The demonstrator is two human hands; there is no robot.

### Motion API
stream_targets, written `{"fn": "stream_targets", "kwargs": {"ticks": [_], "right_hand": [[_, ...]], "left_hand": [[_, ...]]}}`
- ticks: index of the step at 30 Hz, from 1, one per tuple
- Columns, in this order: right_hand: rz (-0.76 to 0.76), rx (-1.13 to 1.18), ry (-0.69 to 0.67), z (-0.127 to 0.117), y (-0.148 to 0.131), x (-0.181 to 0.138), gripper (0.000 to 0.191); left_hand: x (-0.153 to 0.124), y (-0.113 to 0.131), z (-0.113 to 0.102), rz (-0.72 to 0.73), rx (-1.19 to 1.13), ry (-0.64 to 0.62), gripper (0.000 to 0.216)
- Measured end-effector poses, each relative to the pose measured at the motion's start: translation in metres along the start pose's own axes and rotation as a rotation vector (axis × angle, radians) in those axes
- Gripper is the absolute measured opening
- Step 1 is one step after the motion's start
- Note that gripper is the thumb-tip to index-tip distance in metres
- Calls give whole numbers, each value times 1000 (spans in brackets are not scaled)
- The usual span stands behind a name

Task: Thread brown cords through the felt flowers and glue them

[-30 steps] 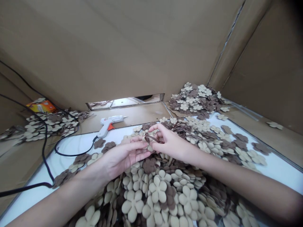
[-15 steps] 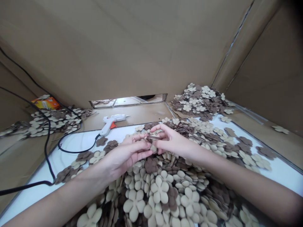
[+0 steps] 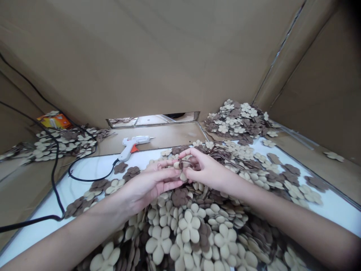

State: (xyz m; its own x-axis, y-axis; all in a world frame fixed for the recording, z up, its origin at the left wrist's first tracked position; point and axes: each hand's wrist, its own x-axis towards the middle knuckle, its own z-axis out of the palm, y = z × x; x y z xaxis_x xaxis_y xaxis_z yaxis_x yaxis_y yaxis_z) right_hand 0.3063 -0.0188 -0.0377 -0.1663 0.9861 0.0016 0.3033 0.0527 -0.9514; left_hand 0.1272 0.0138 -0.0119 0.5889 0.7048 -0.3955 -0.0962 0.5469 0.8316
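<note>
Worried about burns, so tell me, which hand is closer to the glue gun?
Left. The left hand lies below and to the right of the white glue gun, not touching it. The right hand is farther away, beyond the left hand.

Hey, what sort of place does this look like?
Probably a handicraft workspace, maybe a small home workshop: heaps of tan and brown flower cutouts, a white hot glue gun, and cardboard walls around a white work surface.

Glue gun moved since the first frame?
No. The hot glue gun keeps the same offset from the opening in the cardboard wall; both sit slightly right in the view, so the camera shifted, not the gun.
</note>
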Motion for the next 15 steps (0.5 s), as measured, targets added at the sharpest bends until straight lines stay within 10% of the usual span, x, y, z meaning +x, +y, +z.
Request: {"fn": "stream_targets", "kwargs": {"ticks": [15], "right_hand": [[-126,-80,130,-5,-5,0,39]], "left_hand": [[7,8,-7,-55,-173,-152,56]]}}
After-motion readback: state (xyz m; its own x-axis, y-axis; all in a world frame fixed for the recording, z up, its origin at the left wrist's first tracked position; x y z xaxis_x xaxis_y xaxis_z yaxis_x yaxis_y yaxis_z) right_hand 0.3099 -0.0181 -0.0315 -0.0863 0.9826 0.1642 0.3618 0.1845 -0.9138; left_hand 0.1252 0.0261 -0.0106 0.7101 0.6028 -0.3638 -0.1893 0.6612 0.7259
